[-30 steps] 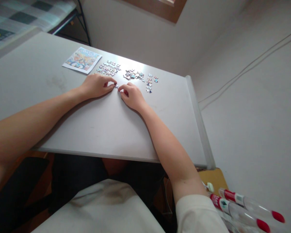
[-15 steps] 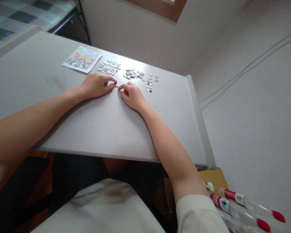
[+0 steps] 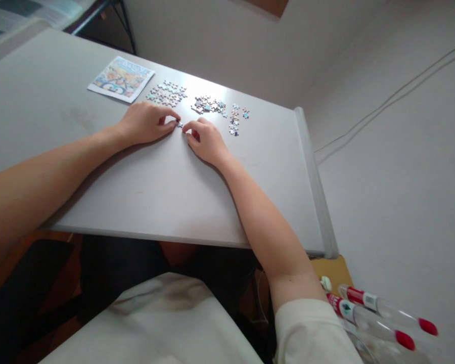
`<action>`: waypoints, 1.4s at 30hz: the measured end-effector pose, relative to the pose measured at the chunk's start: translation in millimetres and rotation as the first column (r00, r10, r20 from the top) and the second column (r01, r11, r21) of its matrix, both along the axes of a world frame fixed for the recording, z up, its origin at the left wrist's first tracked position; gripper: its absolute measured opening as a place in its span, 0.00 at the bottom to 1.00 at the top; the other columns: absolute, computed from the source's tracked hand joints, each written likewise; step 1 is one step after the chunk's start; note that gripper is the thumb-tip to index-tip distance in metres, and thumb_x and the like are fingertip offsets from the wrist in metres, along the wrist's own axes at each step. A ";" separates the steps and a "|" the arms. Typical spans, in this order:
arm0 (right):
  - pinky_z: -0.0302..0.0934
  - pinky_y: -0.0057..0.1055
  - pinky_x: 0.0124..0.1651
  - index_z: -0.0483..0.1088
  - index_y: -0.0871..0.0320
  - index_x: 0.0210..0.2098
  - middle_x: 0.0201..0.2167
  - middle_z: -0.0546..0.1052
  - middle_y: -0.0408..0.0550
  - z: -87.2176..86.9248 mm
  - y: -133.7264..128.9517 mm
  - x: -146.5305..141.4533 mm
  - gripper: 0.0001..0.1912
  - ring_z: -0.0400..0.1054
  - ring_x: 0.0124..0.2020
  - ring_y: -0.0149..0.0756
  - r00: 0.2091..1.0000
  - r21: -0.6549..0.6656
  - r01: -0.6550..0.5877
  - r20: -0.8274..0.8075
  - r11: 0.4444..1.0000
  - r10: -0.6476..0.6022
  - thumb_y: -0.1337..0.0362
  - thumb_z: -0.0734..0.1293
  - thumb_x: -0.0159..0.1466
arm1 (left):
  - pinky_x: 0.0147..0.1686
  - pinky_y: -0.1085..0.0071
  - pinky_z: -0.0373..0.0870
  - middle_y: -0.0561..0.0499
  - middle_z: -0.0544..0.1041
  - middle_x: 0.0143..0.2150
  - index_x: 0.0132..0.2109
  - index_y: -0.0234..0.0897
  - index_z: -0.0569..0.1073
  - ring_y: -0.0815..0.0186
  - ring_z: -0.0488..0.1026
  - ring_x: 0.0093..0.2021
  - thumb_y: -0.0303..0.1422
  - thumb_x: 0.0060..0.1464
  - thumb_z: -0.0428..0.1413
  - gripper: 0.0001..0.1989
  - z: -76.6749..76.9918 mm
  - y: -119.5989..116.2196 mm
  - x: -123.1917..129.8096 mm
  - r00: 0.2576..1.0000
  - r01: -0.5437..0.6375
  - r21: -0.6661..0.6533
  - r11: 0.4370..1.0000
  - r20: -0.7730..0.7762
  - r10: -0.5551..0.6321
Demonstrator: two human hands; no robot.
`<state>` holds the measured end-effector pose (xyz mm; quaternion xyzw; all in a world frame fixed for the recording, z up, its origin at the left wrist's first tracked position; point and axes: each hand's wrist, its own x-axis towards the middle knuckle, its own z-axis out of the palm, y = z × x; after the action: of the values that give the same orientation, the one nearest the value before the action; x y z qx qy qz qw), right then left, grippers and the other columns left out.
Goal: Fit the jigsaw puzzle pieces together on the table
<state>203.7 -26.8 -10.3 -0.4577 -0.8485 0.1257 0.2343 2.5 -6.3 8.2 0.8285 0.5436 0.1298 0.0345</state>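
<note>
On my feed the puzzle piece point(image 3: 180, 125) sits at the worktop point(image 3: 182, 192), nearer the far edge than the near one, its long axis unreadable. The left hand point(image 3: 146, 121) is nearer, thumb and forefinger pinched on it; it lies just left of the right hand point(image 3: 208, 141), whose fingertips nearly meet, contents unclear to me.

The wearer has a loose off-white shirt point(image 3: 155, 331), softly creased, spread between 6 and 7 o'clock, with a brownish patch, stain or shadow, near its upper edge. At 5 o'clock, its short right sleeve point(image 3: 307, 328) ends in a broad hem above the elbow. Near-black legwear point(image 3: 117, 263) shows beyond the shirt. The left hand point(image 3: 147, 123), toward 10 o'clock, and right hand point(image 3: 208, 142), toward 11, are bare.
</note>
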 end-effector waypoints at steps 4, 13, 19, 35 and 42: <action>0.57 0.35 0.50 0.71 0.58 0.45 0.36 0.67 0.47 -0.8 0.7 -0.2 0.15 0.64 0.41 0.34 1.000 0.001 -0.005 0.015 1.000 0.005 0.68 0.56 0.65 | 0.32 0.71 0.54 0.56 0.72 0.31 0.53 0.49 0.75 0.68 0.62 0.32 0.44 0.60 0.48 0.19 -2.2 0.9 -1.2 1.000 0.012 -0.006 1.000 0.023 -0.012; 0.57 0.36 0.52 0.70 0.58 0.46 0.35 0.65 0.45 -5.4 4.8 0.5 0.14 0.64 0.41 0.35 0.999 0.025 -0.029 0.015 0.999 0.028 0.68 0.56 0.66 | 0.34 0.71 0.54 0.55 0.73 0.35 0.54 0.49 0.74 0.68 0.62 0.33 0.45 0.61 0.46 0.20 -2.0 -0.1 -1.5 1.000 0.001 -0.027 1.000 0.016 0.000; 0.58 0.35 0.50 0.70 0.58 0.45 0.35 0.66 0.45 -4.8 4.6 0.4 0.13 0.64 0.40 0.34 0.999 0.038 -0.019 0.026 0.999 0.019 0.67 0.56 0.67 | 0.35 0.70 0.55 0.56 0.74 0.35 0.54 0.50 0.74 0.67 0.62 0.33 0.47 0.60 0.45 0.21 -1.8 -0.8 -0.7 1.000 -0.010 -0.038 0.999 0.020 0.011; 0.59 0.35 0.48 0.70 0.57 0.45 0.37 0.67 0.47 -2.1 2.7 -0.4 0.14 0.65 0.41 0.35 1.000 -0.011 -0.014 0.022 1.000 0.014 0.64 0.55 0.68 | 0.36 0.72 0.55 0.54 0.74 0.36 0.55 0.47 0.73 0.68 0.62 0.33 0.46 0.60 0.45 0.22 1.8 -5.3 2.2 1.000 -0.024 -0.030 0.999 0.001 0.024; 0.58 0.34 0.47 0.70 0.57 0.44 0.37 0.68 0.46 -0.6 2.3 -0.4 0.13 0.64 0.39 0.33 1.000 -0.022 -0.004 -0.011 1.000 0.004 0.65 0.56 0.67 | 0.40 0.68 0.56 0.53 0.74 0.36 0.54 0.45 0.74 0.65 0.64 0.35 0.50 0.59 0.44 0.25 0.6 -5.1 0.7 0.998 -0.012 -0.045 0.999 0.056 0.014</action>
<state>203.4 -24.4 -11.0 -0.4578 -0.8465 0.1382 0.2337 3.1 -11.4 8.7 0.8201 0.5505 0.1410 0.0673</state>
